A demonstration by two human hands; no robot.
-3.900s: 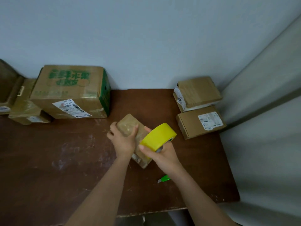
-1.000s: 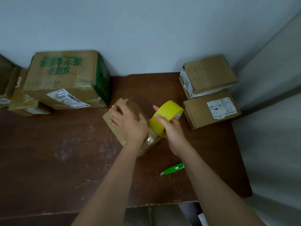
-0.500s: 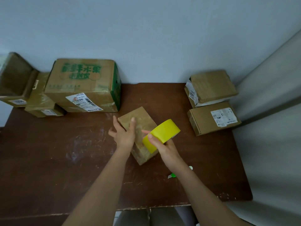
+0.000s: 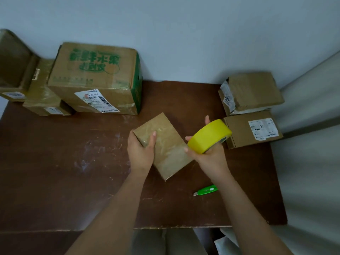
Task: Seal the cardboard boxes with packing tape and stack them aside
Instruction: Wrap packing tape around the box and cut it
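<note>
The yellow tape roll [image 4: 209, 136], in the right hand's [image 4: 207, 155] grip, has lifted off the small box [image 4: 165, 146] the left hand [image 4: 140, 150] still holds, suggesting another taping pass.

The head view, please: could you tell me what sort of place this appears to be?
Probably a small parcel-packing corner: labelled cardboard boxes crowd a scuffed brown table against a plain wall, with a tape roll and green cutter.

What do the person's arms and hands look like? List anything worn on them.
Both forearms are bare, with no sleeves in view. The left hand and right hand wear no gloves, and no watch, ring or bracelet shows on the fingers or wrists.
</note>
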